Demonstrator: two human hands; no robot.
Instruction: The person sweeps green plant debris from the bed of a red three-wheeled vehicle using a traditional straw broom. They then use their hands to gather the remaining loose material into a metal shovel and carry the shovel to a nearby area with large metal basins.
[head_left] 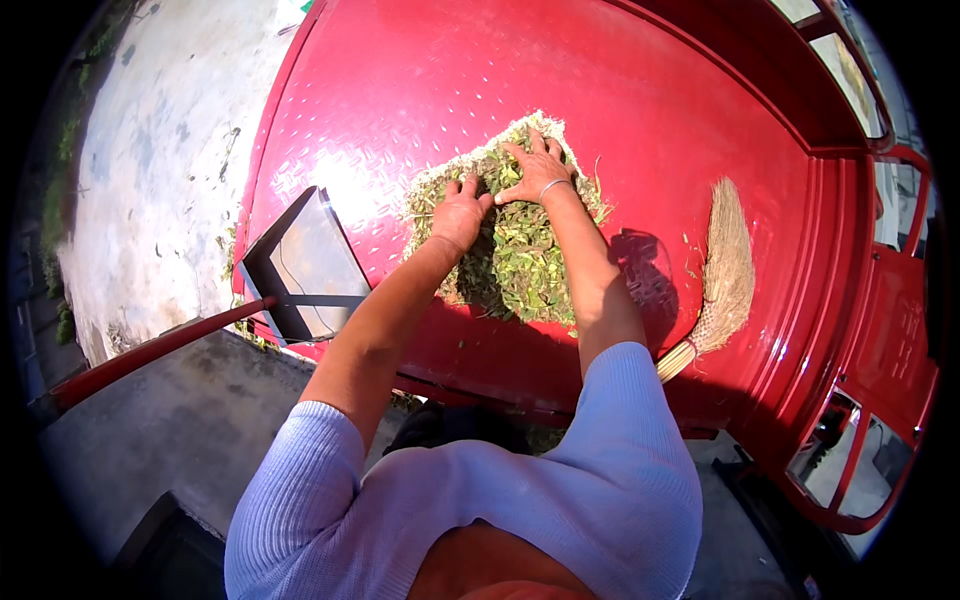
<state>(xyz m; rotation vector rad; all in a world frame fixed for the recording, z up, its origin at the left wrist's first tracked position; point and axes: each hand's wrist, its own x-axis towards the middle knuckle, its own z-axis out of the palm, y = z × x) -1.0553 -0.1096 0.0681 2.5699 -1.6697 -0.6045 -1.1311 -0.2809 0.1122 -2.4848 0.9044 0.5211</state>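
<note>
A rough rectangular layer of green and yellowish leaves (525,255) lies on the red metal bed, with a pale, fibrous edge along its far side. My left hand (462,212) rests on the leaves at their left part, fingers reaching forward with nothing visibly gripped. Farther up and to the right, my right hand (537,172) presses on the leaves near the far edge, its fingers spread. A thin bracelet circles the right wrist. What lies under the palms is hidden.
A straw broom (728,270) lies on the red bed (620,80) to the right. At the left edge sits a metal dustpan (325,255) with a long red handle (170,350). A red cab frame (850,290) rises at the right; pale concrete (180,150) extends beyond the bed's left side.
</note>
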